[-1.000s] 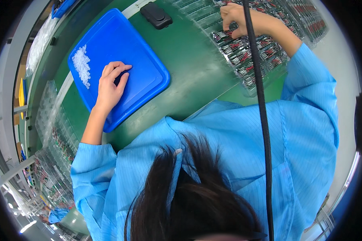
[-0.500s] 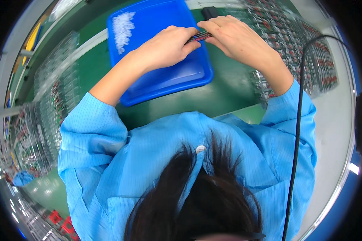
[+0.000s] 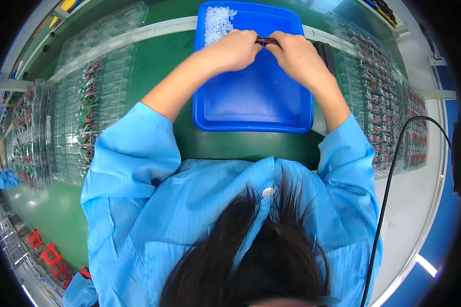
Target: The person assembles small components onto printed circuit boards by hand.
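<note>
A short bundle of thin red and black wires (image 3: 264, 41) is stretched between my two hands, above the far half of a blue plastic tray (image 3: 256, 126). My left hand (image 3: 235, 50) pinches one end of it, and my right hand (image 3: 298, 55) closes on the other. Both hands hide the ends of the bundle, so I cannot tell what they join. In the tray's far left corner, beside my left hand, lies a heap of small whitish translucent pieces (image 3: 217, 24).
Clear plastic trays with wired green parts (image 3: 88, 110) stand on the left of the green bench. More clear trays full of red and black wired parts (image 3: 376, 89) are at the right. A black object (image 3: 325, 57) sits beside the blue tray. A black cable (image 3: 394, 169) hangs at right.
My view has turned, so the blue tray now looks straighter and further right. Both hands still grip the wire bundle, which now shows over the tray instead of at its right edge.
</note>
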The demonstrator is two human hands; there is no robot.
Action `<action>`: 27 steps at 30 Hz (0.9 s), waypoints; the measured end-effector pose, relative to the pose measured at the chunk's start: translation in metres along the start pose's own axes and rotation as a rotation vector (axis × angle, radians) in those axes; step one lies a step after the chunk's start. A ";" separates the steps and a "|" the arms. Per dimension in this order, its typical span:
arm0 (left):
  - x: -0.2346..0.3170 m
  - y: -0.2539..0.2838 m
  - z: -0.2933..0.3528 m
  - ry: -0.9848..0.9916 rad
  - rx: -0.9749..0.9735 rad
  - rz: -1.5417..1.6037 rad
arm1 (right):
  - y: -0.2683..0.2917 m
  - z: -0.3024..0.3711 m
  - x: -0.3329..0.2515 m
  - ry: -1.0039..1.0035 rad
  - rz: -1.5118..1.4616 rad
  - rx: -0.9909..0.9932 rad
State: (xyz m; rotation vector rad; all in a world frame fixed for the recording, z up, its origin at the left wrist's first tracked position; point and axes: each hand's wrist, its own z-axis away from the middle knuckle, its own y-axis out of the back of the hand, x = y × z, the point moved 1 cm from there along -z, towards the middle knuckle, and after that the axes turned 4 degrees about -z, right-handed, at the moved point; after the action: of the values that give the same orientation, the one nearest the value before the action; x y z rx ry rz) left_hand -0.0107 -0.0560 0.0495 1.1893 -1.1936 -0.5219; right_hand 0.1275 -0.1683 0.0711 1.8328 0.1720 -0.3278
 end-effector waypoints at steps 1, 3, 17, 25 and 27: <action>-0.011 0.007 0.000 -0.011 -0.095 0.048 | 0.008 0.000 0.004 -0.009 -0.002 0.002; -0.018 0.027 0.006 0.148 -0.265 0.221 | 0.018 0.001 0.027 -0.050 -0.058 0.057; 0.024 -0.043 0.010 0.491 0.221 2.089 | -0.049 0.016 0.017 -0.260 -0.606 0.316; -0.028 -0.049 -0.055 0.084 0.173 0.220 | -0.023 0.004 0.071 -0.302 -1.010 0.334; -0.033 -0.060 -0.078 -0.125 0.379 -0.306 | -0.027 -0.003 0.074 -0.256 -0.981 0.403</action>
State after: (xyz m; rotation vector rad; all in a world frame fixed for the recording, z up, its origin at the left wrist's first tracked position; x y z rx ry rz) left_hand 0.0635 -0.0170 -0.0119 1.7015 -1.2583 -0.6215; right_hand 0.1902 -0.1614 0.0238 1.9552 0.8803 -1.3481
